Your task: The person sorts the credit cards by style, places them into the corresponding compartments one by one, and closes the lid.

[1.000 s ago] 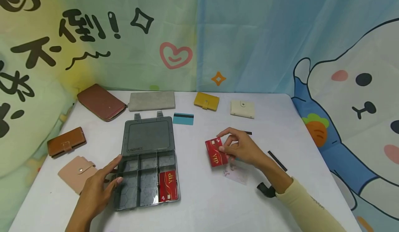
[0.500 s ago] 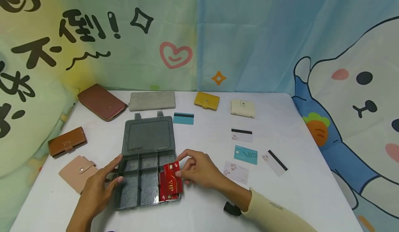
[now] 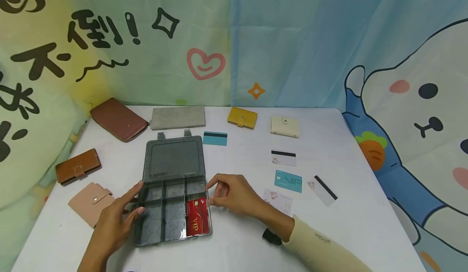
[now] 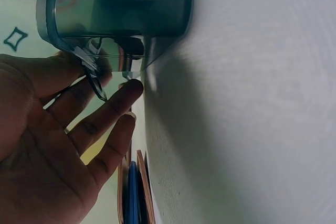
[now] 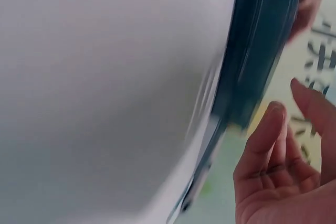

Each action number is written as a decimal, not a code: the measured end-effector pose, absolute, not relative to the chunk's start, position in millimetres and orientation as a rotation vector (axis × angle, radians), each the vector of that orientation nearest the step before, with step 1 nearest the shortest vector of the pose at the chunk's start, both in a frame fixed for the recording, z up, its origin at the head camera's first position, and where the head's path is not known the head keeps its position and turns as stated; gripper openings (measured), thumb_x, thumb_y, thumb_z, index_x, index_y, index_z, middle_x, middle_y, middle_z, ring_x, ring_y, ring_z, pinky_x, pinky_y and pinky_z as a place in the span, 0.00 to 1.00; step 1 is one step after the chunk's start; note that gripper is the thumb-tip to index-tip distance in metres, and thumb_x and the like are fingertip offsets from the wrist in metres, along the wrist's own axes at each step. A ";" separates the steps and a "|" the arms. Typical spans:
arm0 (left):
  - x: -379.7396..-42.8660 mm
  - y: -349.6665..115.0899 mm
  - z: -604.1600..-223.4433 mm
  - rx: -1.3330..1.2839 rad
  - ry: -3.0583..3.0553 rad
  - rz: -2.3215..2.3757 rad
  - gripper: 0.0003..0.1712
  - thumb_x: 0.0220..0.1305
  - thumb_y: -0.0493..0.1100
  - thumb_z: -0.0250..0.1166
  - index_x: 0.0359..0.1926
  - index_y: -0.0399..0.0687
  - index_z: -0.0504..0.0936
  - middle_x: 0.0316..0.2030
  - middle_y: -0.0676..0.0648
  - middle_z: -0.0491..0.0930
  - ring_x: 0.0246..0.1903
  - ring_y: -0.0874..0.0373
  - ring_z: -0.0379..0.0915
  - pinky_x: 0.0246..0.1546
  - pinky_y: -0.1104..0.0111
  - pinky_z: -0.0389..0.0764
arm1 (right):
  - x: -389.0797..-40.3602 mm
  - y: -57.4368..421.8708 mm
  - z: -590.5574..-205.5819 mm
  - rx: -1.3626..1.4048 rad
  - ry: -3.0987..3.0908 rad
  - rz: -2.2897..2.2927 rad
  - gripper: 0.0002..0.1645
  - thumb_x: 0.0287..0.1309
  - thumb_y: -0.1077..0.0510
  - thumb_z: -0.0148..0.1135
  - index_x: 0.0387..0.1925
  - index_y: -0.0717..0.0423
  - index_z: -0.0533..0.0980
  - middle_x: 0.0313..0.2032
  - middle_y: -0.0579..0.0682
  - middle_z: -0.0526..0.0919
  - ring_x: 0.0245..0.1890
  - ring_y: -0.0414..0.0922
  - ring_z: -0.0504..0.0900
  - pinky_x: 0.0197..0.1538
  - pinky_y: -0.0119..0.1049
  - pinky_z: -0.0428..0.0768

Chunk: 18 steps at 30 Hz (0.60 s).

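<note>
A grey translucent compartment box [image 3: 173, 219] lies on the table, its lid [image 3: 174, 158] folded back. In its front right compartment rests a red VIP card [image 3: 197, 217], lying flat. My left hand [image 3: 115, 219] touches the box's left rim, index finger and thumb extended; in the left wrist view, the other fingers [image 4: 113, 111] spread loosely beneath the box's corner. Just beside the box's right rim is my right hand [image 3: 234, 194], thumb and index finger apart, with nothing between them. The right wrist view shows that gap as well, next to the box's side wall [image 5: 252, 51].
A teal card [image 3: 215, 138] lies behind the box. To the right are a teal VIP card [image 3: 288, 181] and several pale cards [image 3: 283, 158]. Wallets line the back and left: maroon [image 3: 118, 119], grey [image 3: 178, 118], yellow [image 3: 242, 118], cream [image 3: 284, 127], brown [image 3: 78, 166], pink [image 3: 91, 203].
My right hand carried a red VIP card leftward from the loose cards to the box and let it go in the front right compartment, over another red card. My left hand stayed put.
</note>
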State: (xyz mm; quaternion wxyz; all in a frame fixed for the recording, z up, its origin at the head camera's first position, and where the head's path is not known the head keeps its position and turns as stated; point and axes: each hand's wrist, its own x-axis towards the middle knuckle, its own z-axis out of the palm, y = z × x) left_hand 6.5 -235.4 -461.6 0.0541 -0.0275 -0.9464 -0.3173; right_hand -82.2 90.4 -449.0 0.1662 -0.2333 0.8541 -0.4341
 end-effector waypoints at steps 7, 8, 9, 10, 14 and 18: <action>6.9 -235.7 -461.2 -0.096 -2.870 -0.947 0.45 0.59 0.34 0.71 0.75 0.59 0.64 0.67 0.37 0.72 0.53 0.38 0.78 0.43 0.47 0.85 | -129.8 150.0 -452.1 -0.556 2.524 -1.242 0.23 0.50 0.49 0.78 0.48 0.47 0.82 0.31 0.43 0.82 0.31 0.44 0.78 0.31 0.32 0.79; 7.0 -235.7 -461.3 -0.100 -2.867 -0.940 0.45 0.59 0.34 0.71 0.75 0.59 0.64 0.67 0.38 0.72 0.53 0.39 0.78 0.42 0.47 0.85 | -136.7 160.6 -453.5 -0.540 2.530 -1.245 0.24 0.49 0.49 0.79 0.49 0.46 0.82 0.33 0.44 0.82 0.33 0.45 0.78 0.32 0.33 0.79; 7.3 -235.8 -461.4 -0.105 -2.865 -0.937 0.45 0.59 0.34 0.71 0.75 0.59 0.64 0.67 0.38 0.72 0.53 0.39 0.78 0.42 0.48 0.85 | -143.4 171.0 -454.1 -0.522 2.531 -1.239 0.25 0.49 0.48 0.79 0.49 0.46 0.82 0.35 0.45 0.82 0.35 0.45 0.78 0.35 0.33 0.80; 7.2 -236.0 -461.5 -0.106 -2.864 -0.938 0.45 0.59 0.34 0.71 0.75 0.59 0.64 0.67 0.38 0.72 0.53 0.39 0.78 0.42 0.48 0.85 | -149.5 180.9 -454.6 -0.501 2.536 -1.226 0.26 0.49 0.48 0.79 0.50 0.46 0.82 0.37 0.47 0.82 0.37 0.46 0.78 0.37 0.34 0.80; 7.3 -236.2 -461.6 -0.114 -2.854 -0.939 0.45 0.59 0.34 0.71 0.75 0.58 0.64 0.67 0.38 0.72 0.53 0.39 0.78 0.42 0.48 0.85 | -169.2 217.1 -455.9 -0.448 2.581 -1.121 0.28 0.48 0.48 0.79 0.52 0.46 0.80 0.45 0.49 0.82 0.44 0.48 0.78 0.47 0.40 0.81; 7.1 -235.6 -462.0 -0.117 -2.848 -0.935 0.45 0.58 0.34 0.71 0.74 0.58 0.64 0.67 0.38 0.72 0.53 0.39 0.78 0.42 0.48 0.85 | -182.4 247.4 -459.7 -0.378 2.674 -0.966 0.30 0.48 0.48 0.79 0.54 0.45 0.79 0.49 0.49 0.80 0.50 0.49 0.76 0.56 0.46 0.79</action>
